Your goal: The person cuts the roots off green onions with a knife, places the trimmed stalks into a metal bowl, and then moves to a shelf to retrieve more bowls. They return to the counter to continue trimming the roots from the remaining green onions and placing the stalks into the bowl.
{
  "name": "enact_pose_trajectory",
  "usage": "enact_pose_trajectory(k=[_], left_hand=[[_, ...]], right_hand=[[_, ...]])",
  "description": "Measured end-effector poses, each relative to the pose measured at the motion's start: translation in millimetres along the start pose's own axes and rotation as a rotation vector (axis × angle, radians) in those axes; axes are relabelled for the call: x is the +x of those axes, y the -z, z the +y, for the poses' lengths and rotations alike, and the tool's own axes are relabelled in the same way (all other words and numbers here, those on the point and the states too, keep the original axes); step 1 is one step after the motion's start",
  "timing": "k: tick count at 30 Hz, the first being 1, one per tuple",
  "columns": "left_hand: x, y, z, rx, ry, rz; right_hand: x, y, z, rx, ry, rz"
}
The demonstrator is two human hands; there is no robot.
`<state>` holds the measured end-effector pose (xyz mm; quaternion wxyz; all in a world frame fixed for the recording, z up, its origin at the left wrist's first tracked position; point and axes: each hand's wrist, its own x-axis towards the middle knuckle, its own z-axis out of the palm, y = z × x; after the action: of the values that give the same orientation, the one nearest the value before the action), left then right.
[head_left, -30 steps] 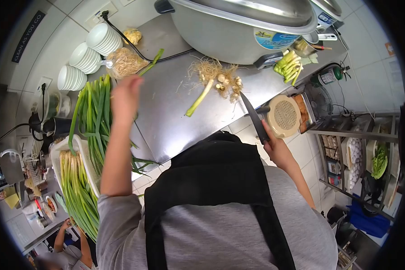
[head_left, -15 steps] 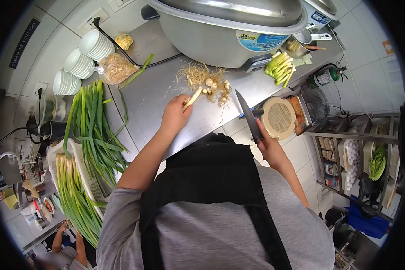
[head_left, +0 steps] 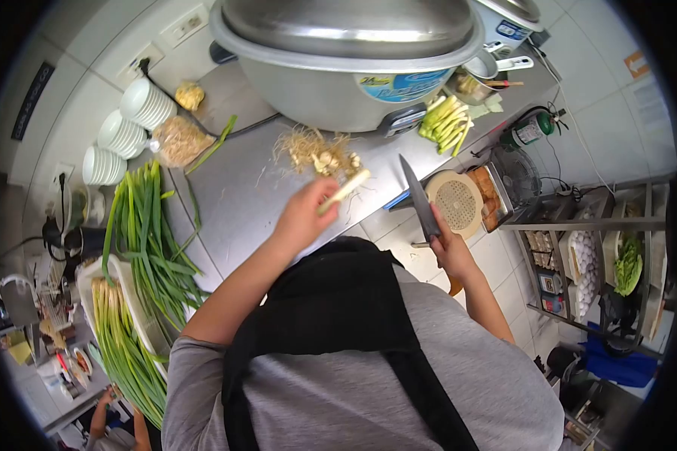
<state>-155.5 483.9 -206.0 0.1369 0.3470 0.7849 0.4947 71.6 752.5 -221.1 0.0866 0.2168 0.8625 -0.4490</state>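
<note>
My left hand (head_left: 306, 214) is closed around a short pale spring onion stalk (head_left: 351, 185), held just above the steel counter (head_left: 237, 199). Its free end points right, close to a pile of stringy roots and cut root ends (head_left: 316, 150). A kitchen knife (head_left: 420, 197) is gripped in my right hand (head_left: 450, 249), its blade pointing up and away past the counter's front edge. Trimmed green-white stalks (head_left: 445, 124) lie in a heap on the counter's right. Long green onion tops (head_left: 147, 225) are spread on the left.
A large rice cooker (head_left: 308, 86) stands at the back. On the left are stacked white bowls (head_left: 149, 104), a bag of shreds (head_left: 180, 141) and a white basket (head_left: 158, 336) of spring onions. A round beige perforated lid (head_left: 456, 203) and shelves (head_left: 587, 225) are at right.
My left hand has lifted and moved right and slightly down with the stalk, which now points right past the root pile. The knife stays in my right hand, and the view has shifted slightly.
</note>
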Motion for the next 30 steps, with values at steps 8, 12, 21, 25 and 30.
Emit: enact_pose_trajectory(k=[8, 12, 21, 25, 30], left_hand=[[110.8, -137.9, 33.3, 0.149, -0.503, -0.266], [178.6, -206.8, 58.0, 0.415, -0.493, -0.214], [217.8, -257.1, 48.5, 0.963, -0.504, -0.129], [204.7, -250.2, 51.3, 0.877, -0.624, -0.166], [205.9, -241.6, 48.4, 0.931, -0.555, -0.253]], right_hand=[[-22.3, 17.7, 44.8, 0.321, -0.301, 0.288], [-20.0, 22.8, 72.3, 0.526, -0.359, 0.377], [24.1, 43.7, 70.2, 0.484, -0.293, 0.311], [52.1, 46.9, 57.0, 0.440, -0.260, 0.336], [62.7, 54.3, 20.3, 0.274, -0.294, 0.233]])
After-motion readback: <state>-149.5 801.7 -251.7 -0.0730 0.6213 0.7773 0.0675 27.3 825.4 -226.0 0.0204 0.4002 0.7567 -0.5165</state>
